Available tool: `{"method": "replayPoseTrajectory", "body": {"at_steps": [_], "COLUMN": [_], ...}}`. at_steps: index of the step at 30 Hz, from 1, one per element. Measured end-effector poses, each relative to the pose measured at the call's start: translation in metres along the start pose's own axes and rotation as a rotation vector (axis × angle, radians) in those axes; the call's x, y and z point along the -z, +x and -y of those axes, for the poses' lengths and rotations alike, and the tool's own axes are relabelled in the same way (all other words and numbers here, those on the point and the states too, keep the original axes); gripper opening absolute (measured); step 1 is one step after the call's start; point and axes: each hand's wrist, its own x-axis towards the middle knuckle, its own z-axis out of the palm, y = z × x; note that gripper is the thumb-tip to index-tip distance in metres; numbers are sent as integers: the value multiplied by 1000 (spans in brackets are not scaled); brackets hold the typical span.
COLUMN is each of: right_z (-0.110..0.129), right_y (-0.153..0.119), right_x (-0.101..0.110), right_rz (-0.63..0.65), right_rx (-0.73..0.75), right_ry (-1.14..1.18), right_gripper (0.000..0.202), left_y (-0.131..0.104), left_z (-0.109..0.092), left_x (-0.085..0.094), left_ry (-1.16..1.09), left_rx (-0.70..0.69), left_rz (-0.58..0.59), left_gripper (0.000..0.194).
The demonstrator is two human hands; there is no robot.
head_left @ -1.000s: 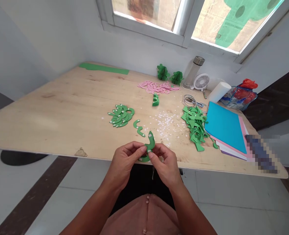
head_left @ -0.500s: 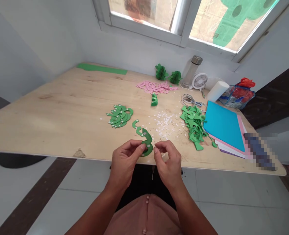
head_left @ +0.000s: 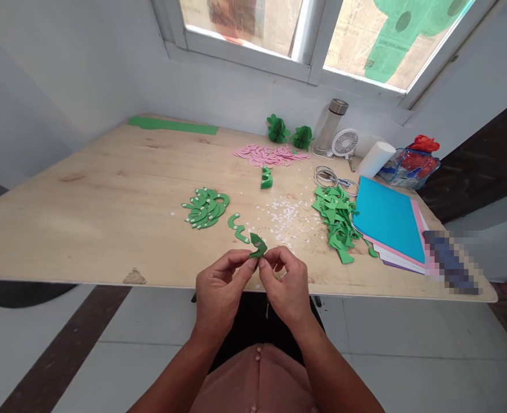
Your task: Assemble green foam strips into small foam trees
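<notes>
Between my hands, near the table's front edge, is a curved green paper piece (head_left: 258, 243). My left hand (head_left: 223, 282) pinches it from the left, and my right hand (head_left: 287, 281) closes on its right side, the fingertips of both nearly touching. Its lower part is hidden by my fingers. Just beyond lies another wavy green piece (head_left: 238, 228) with small white squares. A pile of curved green pieces (head_left: 206, 209) sits to the left, and tiny white paper bits (head_left: 285, 212) are scattered to the right.
Green scraps (head_left: 337, 221) lie right of the bits, beside stacked coloured sheets (head_left: 389, 221). Behind are pink cutouts (head_left: 268, 155), a small green stack (head_left: 266, 178), scissors (head_left: 326, 176), a bottle (head_left: 331, 123), a fan (head_left: 344, 142) and a white roll (head_left: 377, 159).
My right hand has moved left and now grips the green piece, which it was apart from before. The piece's lower curve is now covered by my fingers. The view has shifted slightly.
</notes>
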Motion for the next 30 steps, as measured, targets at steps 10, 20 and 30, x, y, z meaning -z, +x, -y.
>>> {"method": "replayPoseTrajectory", "body": {"at_steps": [10,20,30], "right_z": [3,4,0], "right_y": [2,5,5], "right_x": [1,1,-1], "right_rz": [5,29,52], "right_rx": [-10,-93,-118], "right_ry": [27,103,141], "right_gripper": [6,8,5], "left_y": [1,2,2], "left_z": [2,3,6], "left_x": [1,1,2], "left_ry": [-129,-213,-250], "left_rx": [94,83,136], "left_rz": [-18,2,-38], "left_gripper": [8,7,10]}}
